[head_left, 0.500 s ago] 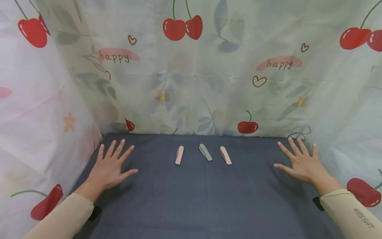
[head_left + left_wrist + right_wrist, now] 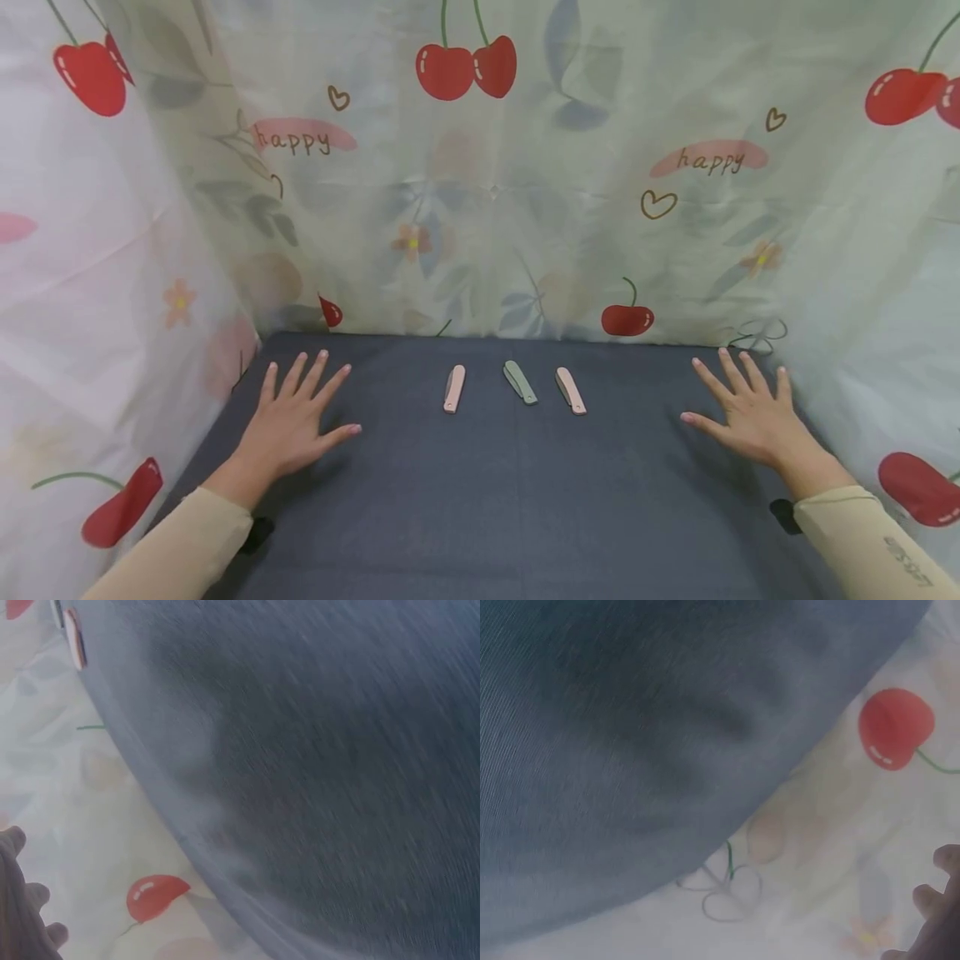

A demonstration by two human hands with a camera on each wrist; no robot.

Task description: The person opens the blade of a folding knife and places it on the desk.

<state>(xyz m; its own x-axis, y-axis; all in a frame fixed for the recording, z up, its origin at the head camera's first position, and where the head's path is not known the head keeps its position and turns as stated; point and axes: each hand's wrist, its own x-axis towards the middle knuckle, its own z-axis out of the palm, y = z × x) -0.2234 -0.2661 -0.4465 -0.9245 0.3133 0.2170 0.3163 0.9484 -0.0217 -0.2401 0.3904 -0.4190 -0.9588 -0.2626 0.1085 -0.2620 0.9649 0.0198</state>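
Observation:
Three small folding knives lie apart in a row toward the back of the dark cloth: a pink folding knife (image 2: 454, 389) on the left, a green folding knife (image 2: 520, 382) in the middle and another pink folding knife (image 2: 571, 391) on the right. All three look folded. My left hand (image 2: 288, 421) hovers left of the row, fingers spread, holding nothing. On the other side my right hand (image 2: 753, 417) is likewise spread and holds nothing. In the left wrist view, a pink folding knife (image 2: 75, 639) shows at the top left corner.
A dark grey cloth (image 2: 480, 500) covers the table. Printed curtains with cherries hang behind it (image 2: 480, 250) and along the left (image 2: 112, 333) and right sides (image 2: 885, 333), close to both arms. A black strap piece sits under each sleeve cuff.
Both hands have drifted slightly inward, the left one to the right and the right one to the left. The head view has shifted a little; the knives keep their places on the cloth.

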